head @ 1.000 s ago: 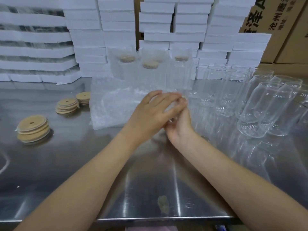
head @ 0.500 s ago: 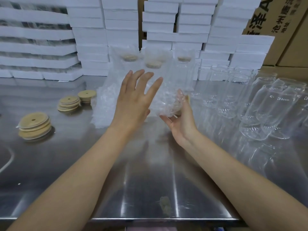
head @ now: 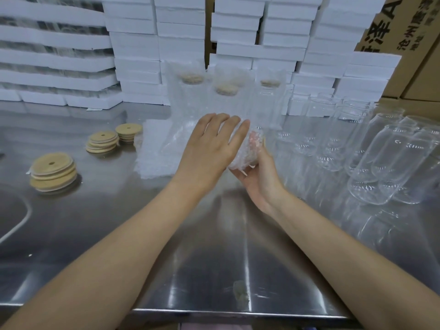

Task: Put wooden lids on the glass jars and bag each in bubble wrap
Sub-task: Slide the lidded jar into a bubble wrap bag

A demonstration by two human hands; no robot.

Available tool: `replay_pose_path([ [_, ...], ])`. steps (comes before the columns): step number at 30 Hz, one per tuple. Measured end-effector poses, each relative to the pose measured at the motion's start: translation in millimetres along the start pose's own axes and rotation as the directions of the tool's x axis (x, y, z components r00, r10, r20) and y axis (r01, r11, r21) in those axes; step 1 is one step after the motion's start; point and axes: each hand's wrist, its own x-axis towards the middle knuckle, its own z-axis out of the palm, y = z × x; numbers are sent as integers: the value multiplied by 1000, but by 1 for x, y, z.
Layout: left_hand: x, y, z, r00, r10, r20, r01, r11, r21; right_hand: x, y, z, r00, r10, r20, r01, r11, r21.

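My right hand point(head: 260, 181) holds a bubble wrap bag point(head: 246, 152) from below, just above the steel table; its fingertips show pink through the wrap. My left hand point(head: 210, 148) lies flat against the bag's left side with fingers straight. A pile of bubble wrap bags point(head: 154, 158) lies on the table behind my left hand. Three lidded jars in bubble wrap point(head: 226, 98) stand upright behind it. Wooden lids sit in stacks at the left point(head: 53, 171) point(head: 102, 141) point(head: 128, 132). Several empty glass jars point(head: 381, 163) crowd the right side.
White foam boxes point(head: 135, 44) are stacked high along the back of the steel table point(head: 209, 258). Cardboard cartons point(head: 404, 32) stand at the back right. A white cord point(head: 16, 227) curves over the table's left edge.
Both hands rose from the pile with one bag. My left hand, raised with spread fingers half a second ago, has come down flat against the bag.
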Motion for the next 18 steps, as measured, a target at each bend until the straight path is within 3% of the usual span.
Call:
replay_pose_path([
  [7,-1,-4,8,993,-116,-2,116,992,-55,2,-1,0,988,-70,140,72,997,-7],
  [10,2,-12,7,964,-265,-37,247,935,-254,9,-15,-2,981,-120,155,88,976,198],
  [12,3,-13,5,915,-397,68,378,785,-491,13,-20,-4,992,-128,8,121,956,269],
  [14,4,-7,3,867,-457,198,467,608,-642,14,-19,-4,992,-126,-26,129,971,200],
  [18,0,-3,6,816,-412,405,525,238,-817,12,-30,-9,972,-227,-56,233,965,121],
])
